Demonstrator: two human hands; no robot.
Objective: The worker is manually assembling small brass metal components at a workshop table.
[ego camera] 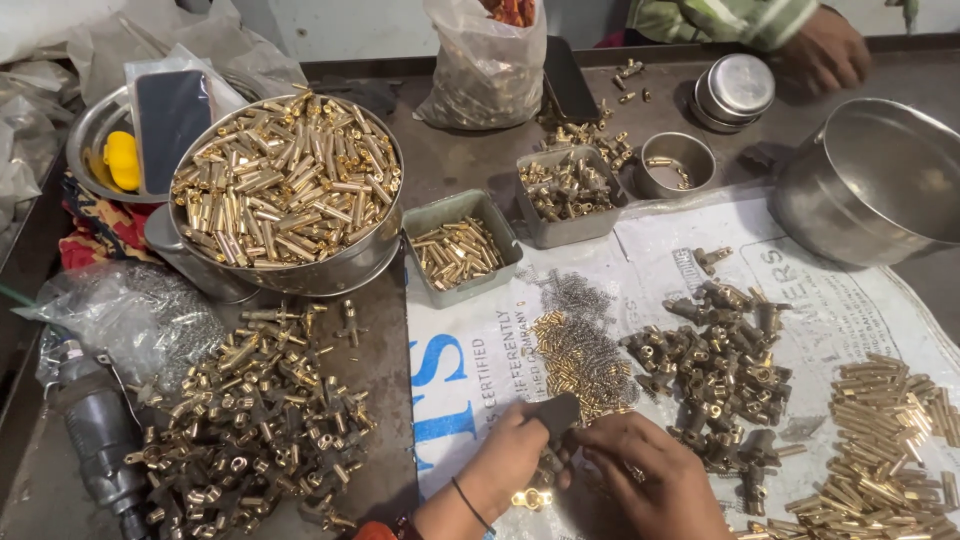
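Note:
My left hand (505,465) grips a small dark tool or fitting (557,415) at the bottom middle of the view. My right hand (655,475) meets it from the right, fingertips pinching at the same piece. A small brass valve part (532,497) lies just under my left hand. Both hands work over a white printed sack (470,360) spread on the table. Just above them lies a heap of small springs and brass pins (580,355), and to the right a pile of dark brass fittings (720,370).
A big steel bowl of brass tubes (285,180) stands at the left, with two small trays (460,250) (568,190) beside it. More fittings (250,420) lie at bottom left, brass rods (885,450) at bottom right. Another person's hand (825,50) rests near steel tins (735,90) and a large pot (875,180).

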